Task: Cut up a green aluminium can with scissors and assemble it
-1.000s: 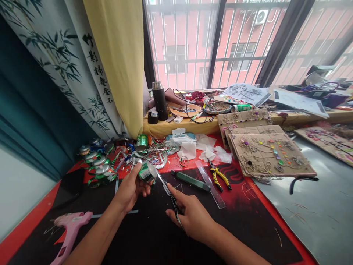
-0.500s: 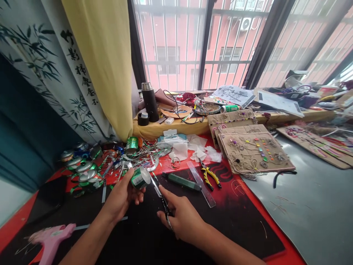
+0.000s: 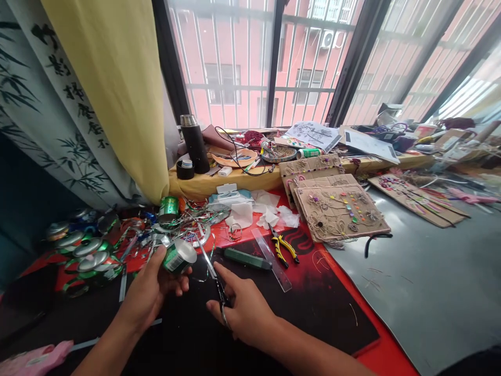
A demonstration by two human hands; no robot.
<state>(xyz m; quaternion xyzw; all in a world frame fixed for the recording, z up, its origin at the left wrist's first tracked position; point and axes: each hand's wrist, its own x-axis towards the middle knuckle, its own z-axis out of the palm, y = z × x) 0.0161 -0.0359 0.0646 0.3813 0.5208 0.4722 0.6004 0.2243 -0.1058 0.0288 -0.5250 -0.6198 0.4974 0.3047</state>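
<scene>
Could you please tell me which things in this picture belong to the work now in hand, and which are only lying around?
In the work:
- can, in the left hand
- scissors, in the right hand

Apparently just lying around, untouched:
- pliers
- ruler
- glue gun
- flask, standing on the ledge

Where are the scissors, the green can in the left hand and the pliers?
Scissors [image 3: 211, 268]: head view, on the blades.
Green can [image 3: 175, 259]: head view, on its printed side.
Pliers [image 3: 288, 247]: head view, on a yellow-and-black handle.
</scene>
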